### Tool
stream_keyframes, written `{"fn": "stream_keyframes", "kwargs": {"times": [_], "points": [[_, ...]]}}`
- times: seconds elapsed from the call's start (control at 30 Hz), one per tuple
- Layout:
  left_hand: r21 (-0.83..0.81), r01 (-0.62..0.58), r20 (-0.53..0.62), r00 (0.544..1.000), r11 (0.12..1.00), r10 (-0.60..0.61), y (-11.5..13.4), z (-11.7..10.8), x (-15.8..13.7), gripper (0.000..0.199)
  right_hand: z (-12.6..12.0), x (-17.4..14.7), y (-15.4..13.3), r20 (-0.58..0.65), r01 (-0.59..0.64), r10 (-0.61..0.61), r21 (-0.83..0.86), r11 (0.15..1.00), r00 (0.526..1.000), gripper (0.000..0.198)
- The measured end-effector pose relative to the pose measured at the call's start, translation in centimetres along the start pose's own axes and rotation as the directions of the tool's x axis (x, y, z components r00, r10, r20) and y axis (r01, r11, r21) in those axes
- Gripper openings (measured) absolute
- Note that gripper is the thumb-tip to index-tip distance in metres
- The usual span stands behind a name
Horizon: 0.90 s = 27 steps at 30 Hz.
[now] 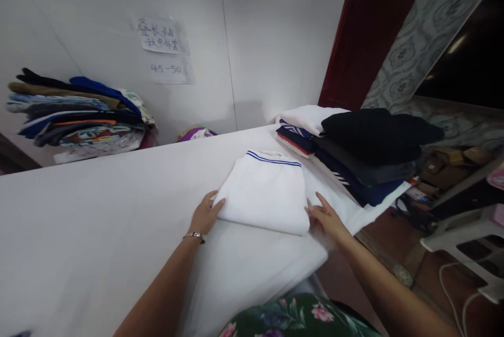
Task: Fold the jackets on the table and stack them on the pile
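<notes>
A white garment with two blue stripes along its far band (263, 195) lies folded into a compact shape in front of me. My left hand (205, 213) is at its left edge, the thumb on top and the fingers round the side, closed on the cloth. At the right edge, my right hand (327, 217) touches the cloth with its fingertips; the index finger is stretched out and the fingers are apart. Under the garment, a white sheet-like layer (252, 258) reaches toward my body.
The white table (98, 206) runs along a pale wall with handwritten paper notes (159, 35). At the back left stands a stack of folded clothes (86, 111). Dark and white clothes (366, 143) are piled at the right. A white stool (468, 242) stands on the floor.
</notes>
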State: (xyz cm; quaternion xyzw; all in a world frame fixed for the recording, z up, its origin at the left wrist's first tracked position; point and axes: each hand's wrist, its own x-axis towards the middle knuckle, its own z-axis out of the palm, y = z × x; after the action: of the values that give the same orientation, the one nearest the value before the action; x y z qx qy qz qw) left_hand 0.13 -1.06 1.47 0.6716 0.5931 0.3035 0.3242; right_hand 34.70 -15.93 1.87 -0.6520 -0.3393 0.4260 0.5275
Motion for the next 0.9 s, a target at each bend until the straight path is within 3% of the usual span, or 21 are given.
{"fn": "stream_keyframes", "kwargs": {"times": [0.13, 0.27, 0.37, 0.47, 0.57, 0.77, 0.83, 0.9], "points": [[0.152, 0.034, -0.071, 0.997, 0.988, -0.023, 1.3, 0.0, 1.1, 0.060, -0.2, 5.5, -1.8, -0.084, -0.004, -0.002, -0.075, 0.997, 0.996, 0.085], [0.340, -0.160, -0.104, 0.973, 0.927, 0.206, 3.6, 1.1, 2.5, 0.051, 1.2, 11.4, -3.5, -0.155, 0.018, -0.047, -0.182, 0.983, 0.987, 0.079], [0.465, -0.304, -0.012, 0.937, 0.831, 0.349, 5.0, 3.0, 2.9, 0.052, 2.4, 15.0, -4.4, -0.194, 0.039, -0.081, -0.212, 0.977, 0.978, 0.081], [0.538, -0.291, 0.118, 0.955, 0.791, 0.271, 5.0, 5.1, 2.6, 0.056, 3.2, 17.4, -4.7, -0.211, 0.075, -0.130, -0.250, 0.965, 0.969, 0.078], [0.570, -0.261, 0.149, 0.965, 0.779, 0.215, 4.2, 6.3, 2.3, 0.058, 3.5, 18.7, -4.1, -0.206, 0.097, -0.171, -0.325, 0.941, 0.963, 0.070], [0.564, -0.269, 0.142, 0.963, 0.781, 0.229, 3.6, 6.3, 2.2, 0.059, 3.2, 18.4, -3.4, -0.156, 0.150, -0.259, -0.498, 0.854, 0.953, 0.058], [0.569, -0.271, 0.133, 0.962, 0.776, 0.239, 3.8, 6.3, 2.2, 0.059, 3.7, 17.7, -4.1, -0.117, 0.202, -0.309, -0.535, 0.820, 0.944, 0.059], [0.581, -0.269, 0.131, 0.962, 0.768, 0.238, 3.9, 6.4, 2.1, 0.060, 4.8, 17.0, -5.2, -0.020, 0.304, -0.397, -0.609, 0.733, 0.918, 0.058]]}}
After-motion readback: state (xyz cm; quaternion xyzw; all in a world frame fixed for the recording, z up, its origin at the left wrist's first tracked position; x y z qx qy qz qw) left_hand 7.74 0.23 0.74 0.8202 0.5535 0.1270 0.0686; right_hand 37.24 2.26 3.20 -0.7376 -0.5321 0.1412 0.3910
